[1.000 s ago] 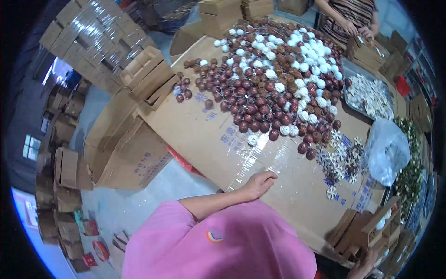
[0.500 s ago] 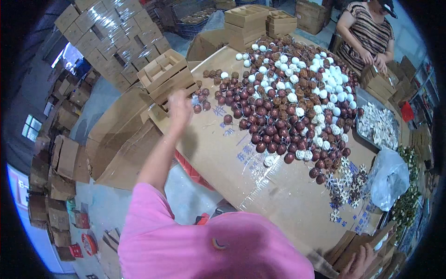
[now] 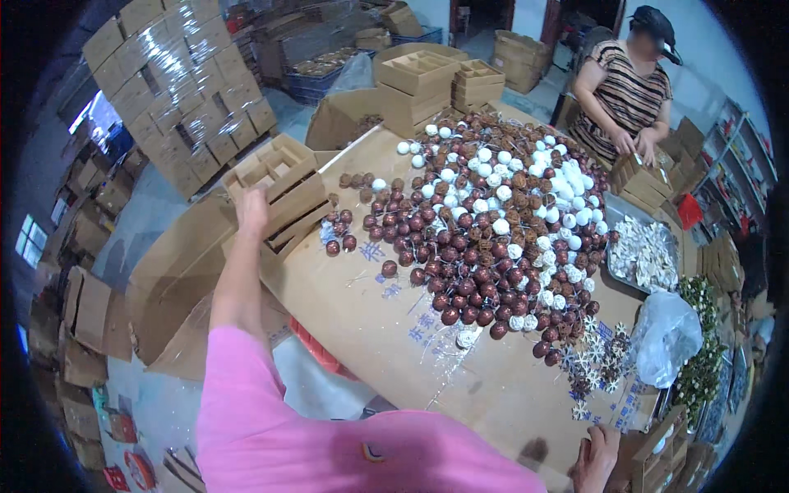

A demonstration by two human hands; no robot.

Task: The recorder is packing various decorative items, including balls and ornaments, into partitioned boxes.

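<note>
- The left hand (image 3: 251,209) is reaching out and closing on the near rim of a divided cardboard tray (image 3: 275,177) at the worktop's (image 3: 386,329) left edge, its long axis running up-right.
- The right hand (image 3: 597,458) is resting near the worktop's front edge; I cannot tell its grip.

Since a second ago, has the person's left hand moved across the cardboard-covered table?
Yes. The left hand has swung from the table's near edge, away from the heap of brown and white balls, out left to the stack of divided cardboard boxes.
</note>
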